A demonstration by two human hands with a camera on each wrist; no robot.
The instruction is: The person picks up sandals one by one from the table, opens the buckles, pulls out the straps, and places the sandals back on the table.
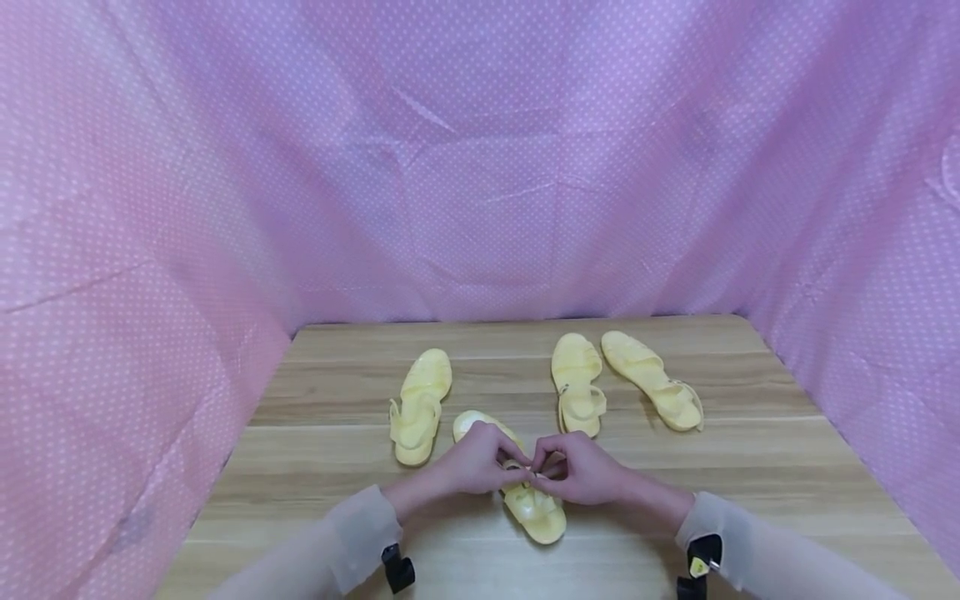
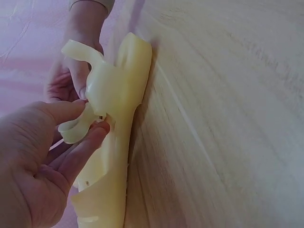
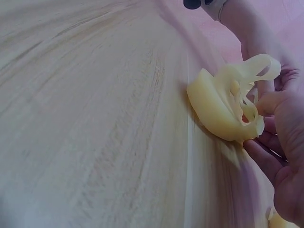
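A pale yellow sandal [image 1: 543, 521] lies at the table's front middle, toe pointing up and left, between both hands. My left hand [image 1: 480, 458] pinches its ankle strap [image 2: 76, 129] beside a small metal buckle [image 2: 101, 117]. From the other side, my right hand [image 1: 588, 471] pinches the strap at the same spot, its fingertips close to the left ones. In the right wrist view the sandal's heel [image 3: 213, 109] rests on the table and the strap loops upward. Fingers partly hide the buckle, so whether it is fastened cannot be seen.
Another yellow sandal [image 1: 422, 404] lies to the left. Two more, a middle sandal [image 1: 576, 367] and a right sandal [image 1: 652, 379], lie behind and to the right. The wooden table [image 1: 322, 483] is enclosed by a pink dotted cloth [image 1: 480, 208].
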